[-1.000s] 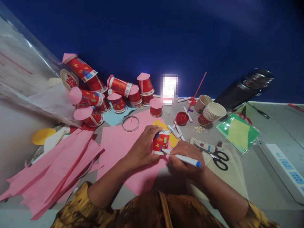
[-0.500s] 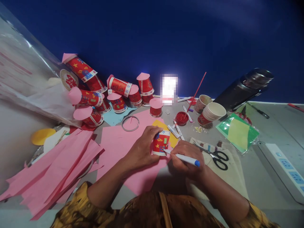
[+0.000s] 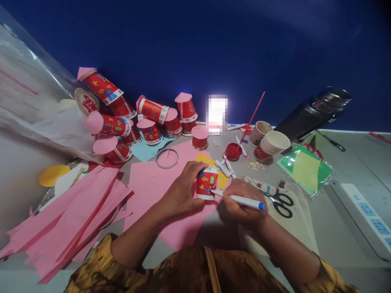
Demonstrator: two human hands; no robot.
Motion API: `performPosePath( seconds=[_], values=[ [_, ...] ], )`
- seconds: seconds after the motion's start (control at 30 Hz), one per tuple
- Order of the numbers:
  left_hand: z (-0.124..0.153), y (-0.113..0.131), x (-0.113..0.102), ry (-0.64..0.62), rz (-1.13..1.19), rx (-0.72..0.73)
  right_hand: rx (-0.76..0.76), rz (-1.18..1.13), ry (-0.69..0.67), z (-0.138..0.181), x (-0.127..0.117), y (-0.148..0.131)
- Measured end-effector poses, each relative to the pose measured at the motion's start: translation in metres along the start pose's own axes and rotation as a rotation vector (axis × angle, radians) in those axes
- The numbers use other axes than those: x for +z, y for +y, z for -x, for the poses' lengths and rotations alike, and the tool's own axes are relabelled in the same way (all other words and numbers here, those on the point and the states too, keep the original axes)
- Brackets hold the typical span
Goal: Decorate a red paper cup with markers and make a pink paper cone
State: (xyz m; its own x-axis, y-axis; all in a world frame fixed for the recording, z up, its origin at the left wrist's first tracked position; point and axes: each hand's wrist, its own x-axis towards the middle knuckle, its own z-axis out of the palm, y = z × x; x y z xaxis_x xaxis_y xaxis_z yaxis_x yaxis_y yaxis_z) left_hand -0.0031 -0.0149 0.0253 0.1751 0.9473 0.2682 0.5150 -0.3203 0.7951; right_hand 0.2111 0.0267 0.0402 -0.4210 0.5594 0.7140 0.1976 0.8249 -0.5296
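While the left hand (image 3: 183,191) grips a red paper cup (image 3: 208,181), the right hand (image 3: 247,190) holds a marker (image 3: 244,200) against or close to the cup wall. The left hand is half open in a C shape, with the fingers at the upper end of the cup and the thumb at the lower end. The right hand is closed around the marker barrel; the blue end points right, and the tip meets the cup's lower right side. Contact between tip and cup cannot be confirmed.

The cup is located at the centre of the work area, above a sheet of pink paper (image 3: 146,183) and just in front of a piece of yellow paper (image 3: 203,158). Blue marks and a yellow star appear on the cup's red band. A grey ring (image 3: 157,158) lies on the pink paper, beyond the left hand.

To the right of the right hand, scissors (image 3: 276,198) rest on a cloth bag (image 3: 297,232). Behind it stand a pot of red paint (image 3: 232,153), containing a red stick (image 3: 252,115), and a stack of paper cups (image 3: 269,147).
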Motion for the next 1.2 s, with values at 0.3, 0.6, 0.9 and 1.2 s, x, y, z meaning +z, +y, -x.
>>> performPosePath(
  seconds=[0.3, 0.6, 0.9, 1.2],
  values=[
    [0.0003, 0.0036, 0.0006, -0.005, 0.000, -0.012, -0.070, 0.003, -0.044, -0.0002, 0.0040, 0.0027],
    [0.0008, 0.0011, 0.0012, -0.006, -0.013, -0.027, -0.053, -0.037, -0.030, 0.0063, 0.0095, 0.0032],
    [-0.0001, 0.0020, 0.0007, -0.009, -0.010, -0.014, -0.033, -0.013, -0.030, 0.0015, 0.0027, 0.0020],
    [-0.0008, 0.0015, 0.0014, 0.001, -0.030, -0.011, -0.047, -0.058, -0.042, 0.0049, 0.0099, 0.0041]
  ],
)
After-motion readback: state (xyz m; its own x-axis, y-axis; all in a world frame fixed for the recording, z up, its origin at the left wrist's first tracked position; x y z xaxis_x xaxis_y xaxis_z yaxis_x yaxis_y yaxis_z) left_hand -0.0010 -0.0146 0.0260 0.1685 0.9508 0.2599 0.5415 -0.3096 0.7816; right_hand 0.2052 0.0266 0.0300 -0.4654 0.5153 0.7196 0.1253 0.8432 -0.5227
